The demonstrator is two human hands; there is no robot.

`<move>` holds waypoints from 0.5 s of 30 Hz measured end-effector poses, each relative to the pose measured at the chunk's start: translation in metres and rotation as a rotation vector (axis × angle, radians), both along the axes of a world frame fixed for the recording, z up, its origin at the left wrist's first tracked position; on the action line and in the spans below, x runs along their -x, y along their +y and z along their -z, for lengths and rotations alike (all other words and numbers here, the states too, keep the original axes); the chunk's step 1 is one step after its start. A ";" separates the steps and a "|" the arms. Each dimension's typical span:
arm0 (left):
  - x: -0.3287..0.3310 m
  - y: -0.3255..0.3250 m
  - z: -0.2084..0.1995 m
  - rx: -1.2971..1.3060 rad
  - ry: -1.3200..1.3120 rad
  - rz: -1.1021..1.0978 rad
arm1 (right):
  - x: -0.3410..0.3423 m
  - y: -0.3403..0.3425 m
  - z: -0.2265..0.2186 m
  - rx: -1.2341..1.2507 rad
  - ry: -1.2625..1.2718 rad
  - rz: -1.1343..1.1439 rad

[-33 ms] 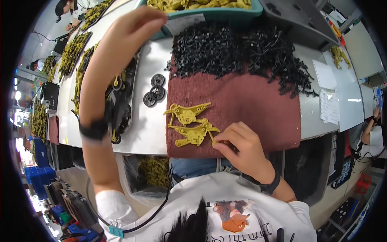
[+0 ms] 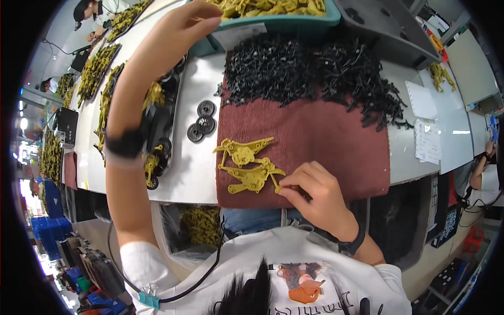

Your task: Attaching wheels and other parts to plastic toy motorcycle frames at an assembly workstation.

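Observation:
My right hand [image 2: 317,197] pinches the tip of a yellow plastic part [image 2: 253,177] between thumb and fingers, near the front edge of a dark red cloth. Just beyond it lies a second yellow plastic part [image 2: 243,150], with rods and round bosses, pointing right. My left hand [image 2: 197,22] is stretched far forward to the left corner of a teal bin [image 2: 294,24] heaped with yellow parts. Its thumb stands apart from the fingers, and I see nothing held; the fingertips are partly cut off by the frame's top.
Small black parts [image 2: 273,68] are piled at the back of the cloth [image 2: 336,152]. Black spoked wheels [image 2: 205,125] lie left of it, next to a tray [image 2: 176,105] of black and yellow assemblies under my left arm. A grey bin [image 2: 391,31] stands back right, papers [image 2: 428,139] below it.
My left hand has shifted slightly up and right at the bin, and its forearm uncovers more of the tray. The right hand keeps its pinch.

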State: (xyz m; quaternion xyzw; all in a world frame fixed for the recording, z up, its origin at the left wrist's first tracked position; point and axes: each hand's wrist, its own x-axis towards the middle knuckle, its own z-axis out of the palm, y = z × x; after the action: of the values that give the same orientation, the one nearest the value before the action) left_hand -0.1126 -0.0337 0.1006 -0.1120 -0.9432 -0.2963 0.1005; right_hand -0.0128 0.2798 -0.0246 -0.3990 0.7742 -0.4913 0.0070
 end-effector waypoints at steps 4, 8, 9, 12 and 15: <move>0.121 -0.075 0.050 0.540 0.031 -0.352 | 0.002 0.007 -0.018 0.007 -0.007 -0.037; 0.165 -0.045 0.056 0.902 -0.505 -0.297 | 0.019 0.038 -0.022 -0.013 -0.045 0.025; 0.165 -0.047 0.051 0.913 -0.505 -0.286 | 0.021 0.045 -0.023 -0.013 -0.075 0.064; 0.150 -0.067 0.042 0.666 -0.633 -0.323 | 0.028 0.060 -0.022 0.000 -0.137 0.126; 0.130 -0.081 0.040 0.449 -0.336 -0.336 | 0.037 0.065 -0.021 0.024 -0.163 0.140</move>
State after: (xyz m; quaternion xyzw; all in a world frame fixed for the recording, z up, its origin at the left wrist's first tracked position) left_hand -0.2425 -0.1151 0.0602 0.0762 -0.9936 -0.0744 -0.0365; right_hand -0.0499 0.3451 -0.0037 -0.3027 0.7910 -0.5308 0.0310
